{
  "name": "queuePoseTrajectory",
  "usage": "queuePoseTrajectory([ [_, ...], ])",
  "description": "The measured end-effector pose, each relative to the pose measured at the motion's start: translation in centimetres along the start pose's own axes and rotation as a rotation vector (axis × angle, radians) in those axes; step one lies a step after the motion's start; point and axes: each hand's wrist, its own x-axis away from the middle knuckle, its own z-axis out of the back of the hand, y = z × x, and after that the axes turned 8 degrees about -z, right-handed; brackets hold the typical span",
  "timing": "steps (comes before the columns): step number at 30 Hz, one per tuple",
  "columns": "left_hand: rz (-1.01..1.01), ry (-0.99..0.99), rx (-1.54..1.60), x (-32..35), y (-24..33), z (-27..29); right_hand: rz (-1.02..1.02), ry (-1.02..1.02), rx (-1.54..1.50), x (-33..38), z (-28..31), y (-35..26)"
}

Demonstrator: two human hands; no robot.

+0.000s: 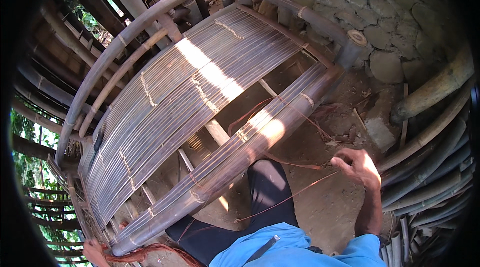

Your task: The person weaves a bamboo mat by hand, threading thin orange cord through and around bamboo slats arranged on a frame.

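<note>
A long bamboo bench (pixel 220 169) stretches diagonally before me, its seat made of thin split-bamboo slats (pixel 165 112) tied with cord. Several slats lie along the near rail, with a gap between them and the rest. Out to the right, my right hand (pixel 361 166) is closed in a pinch on a thin reddish-brown strand (pixel 295 196). That strand runs slack across my lap toward the left. My left hand (pixel 93 253) is at the bench's lower left end, partly cut off, its fingers curled. Beside it hangs a bundle of reddish strands (pixel 160 250); what the fingers grip is unclear.
Loose strands (pixel 295 165) trail from the near rail. A curved bamboo backrest (pixel 122 42) borders the far side. Behind stands a stone wall (pixel 350 4). Bamboo poles (pixel 430 167) are stacked at the right, and a flat stone (pixel 381 132) rests on the dirt floor.
</note>
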Motion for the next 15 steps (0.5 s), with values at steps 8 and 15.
queuePoseTrajectory([
  [8,-0.596,-0.489,1.131,-6.6,32.7,17.2,0.428,-0.941,-0.134,3.7,-6.0,-5.6],
  [15,-1.572,-0.792,2.095,-0.8,53.0,28.4,0.709,-1.017,-0.368,6.0,-7.1,-8.0],
])
